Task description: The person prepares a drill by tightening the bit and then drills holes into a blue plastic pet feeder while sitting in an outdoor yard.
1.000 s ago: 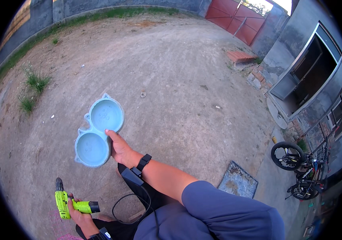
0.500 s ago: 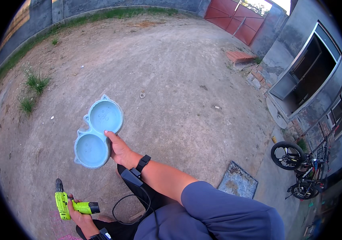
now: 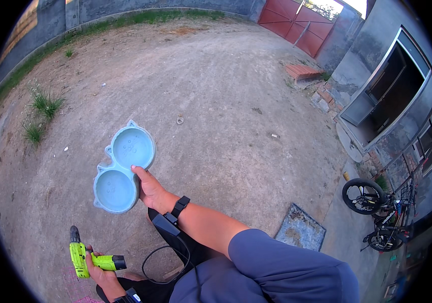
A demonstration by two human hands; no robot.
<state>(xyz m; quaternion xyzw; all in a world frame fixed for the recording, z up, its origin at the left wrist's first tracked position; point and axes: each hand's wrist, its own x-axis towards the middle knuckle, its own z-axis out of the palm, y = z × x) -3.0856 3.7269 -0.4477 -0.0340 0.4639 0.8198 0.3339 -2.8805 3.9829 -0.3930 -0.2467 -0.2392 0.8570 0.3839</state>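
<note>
A light blue double pet bowl with cat-ear rims is held up over the dirt. My right hand grips it at the waist between its two round dishes, thumb on top and the other fingers hidden underneath. Both dishes face up and hold nothing but a raised pattern on the bottom. Lower left, my left hand is wrapped round the handle of a lime-green cordless drill. The drill's black chuck points away from me and its black-ended battery base points right. The bowl and the drill are apart.
Packed dirt spreads ahead. Pink wire mesh lies beside the drill at lower left. A bluish square slab is to the right, near a parked bicycle. Farther off are an open doorway and a red gate.
</note>
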